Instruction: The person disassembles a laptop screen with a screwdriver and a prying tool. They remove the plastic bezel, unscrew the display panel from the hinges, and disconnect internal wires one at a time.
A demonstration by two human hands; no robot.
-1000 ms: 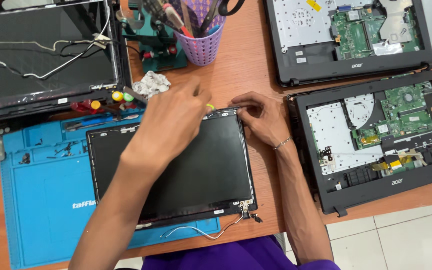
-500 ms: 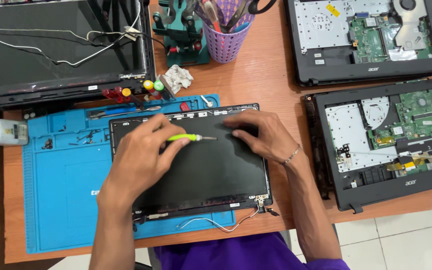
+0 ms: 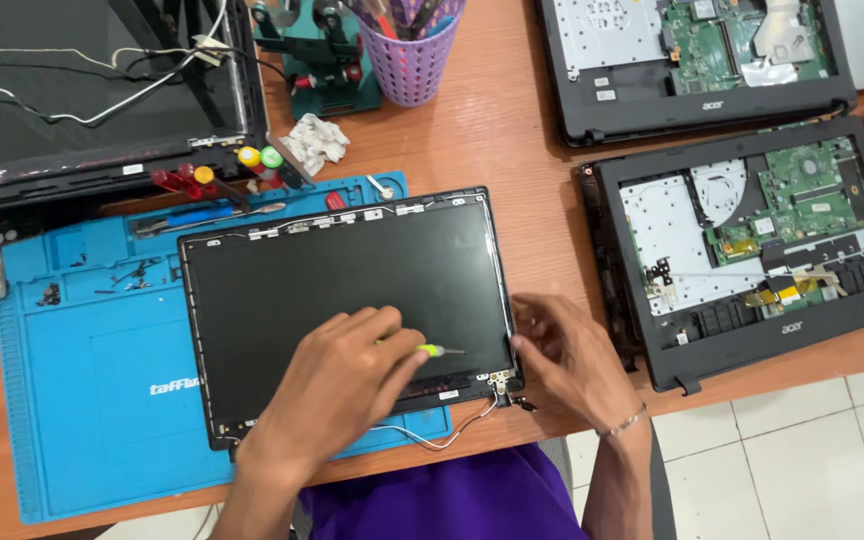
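Screwdriver (image 3: 430,350): pinched in the left hand (image 3: 337,385), tip toward the hinge (image 3: 499,380).
Screen panel (image 3: 352,285): under both hands, on the blue mat (image 3: 82,370).
Right hand (image 3: 572,355): fingers curled on the panel's corner, just right of the tip.
Open laptop base (image 3: 752,240): farther right.

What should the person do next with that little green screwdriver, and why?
Probably bring the screwdriver tip a little further right and down to the metal hinge at the screen panel's near right corner. The left hand holds the tool pointing that way, its tip stops just short, and the right hand rests on that corner, seemingly steadying it.
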